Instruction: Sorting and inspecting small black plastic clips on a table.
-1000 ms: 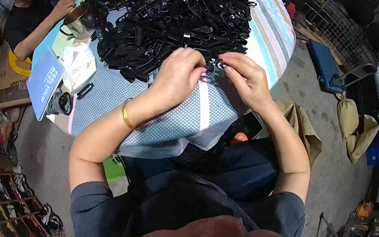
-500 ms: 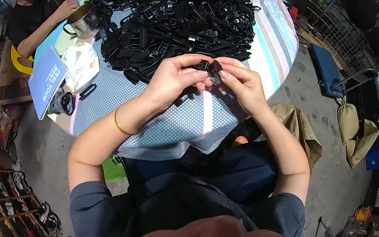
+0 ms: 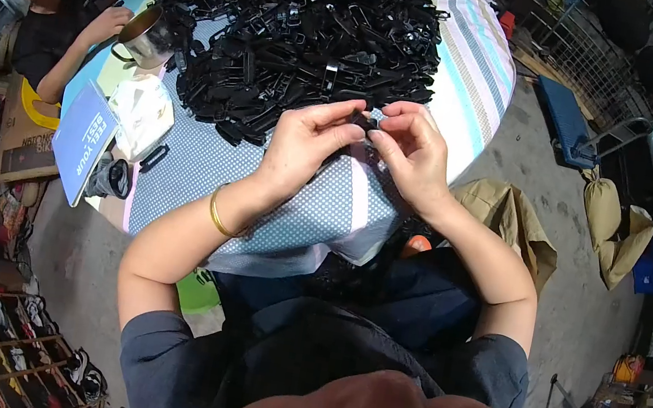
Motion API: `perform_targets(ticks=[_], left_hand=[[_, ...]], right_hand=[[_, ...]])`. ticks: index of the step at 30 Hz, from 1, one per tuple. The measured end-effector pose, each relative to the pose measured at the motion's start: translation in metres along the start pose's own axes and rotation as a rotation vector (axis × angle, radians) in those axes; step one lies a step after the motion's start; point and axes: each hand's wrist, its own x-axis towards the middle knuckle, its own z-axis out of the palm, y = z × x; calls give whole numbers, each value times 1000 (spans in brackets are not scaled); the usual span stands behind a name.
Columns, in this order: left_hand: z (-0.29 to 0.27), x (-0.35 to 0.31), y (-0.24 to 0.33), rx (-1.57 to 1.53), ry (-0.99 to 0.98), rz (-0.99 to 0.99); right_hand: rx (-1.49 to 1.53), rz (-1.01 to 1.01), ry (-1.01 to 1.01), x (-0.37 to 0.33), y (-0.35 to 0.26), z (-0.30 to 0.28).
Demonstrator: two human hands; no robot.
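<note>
- well, the biggest thing is the round surface [image 3: 208, 172], under a patterned cloth that drapes over at the near edge.
- a co-worker [image 3: 50, 32] sits at its far left, one forearm beside the table's rim.
- next comes the pile of black parts [image 3: 318, 40], heaped across the middle and far side, tangled too closely to count.
- a blue book or box [image 3: 83, 140] stands tilted at the left edge, next to a crumpled white bag [image 3: 140, 110].
- the left hand [image 3: 297, 148] and right hand [image 3: 418, 163] meet just in front of the pile's near edge, raised over the cloth.
- a metal mug [image 3: 146, 46] is near the pile's left side.
- a black loop [image 3: 153, 159] lies apart, near the white bag.
- smallest is the small black piece [image 3: 363, 121] between the hands: the left fingers [image 3: 342, 132] pinch it, while the right ones curl close around its other side; whether they grip it, i cannot tell.
- the step in hand seems to be fine fingertip work on this one piece; the next move would call for a steady left pinch and careful right-hand alignment.
</note>
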Motion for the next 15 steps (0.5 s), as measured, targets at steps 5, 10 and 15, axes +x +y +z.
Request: perform_targets(ticks=[5,10,15], left_hand=[[-4,2,3,125,-50,7],[-8,2,4,210,-126,63],[-8,3,6,215,-178,-21]], right_hand=[[151,318,-143,-1,1,-5],[-170,77,-296,-3,-14,-11],[-264,-22,-381,1,-20,-20]])
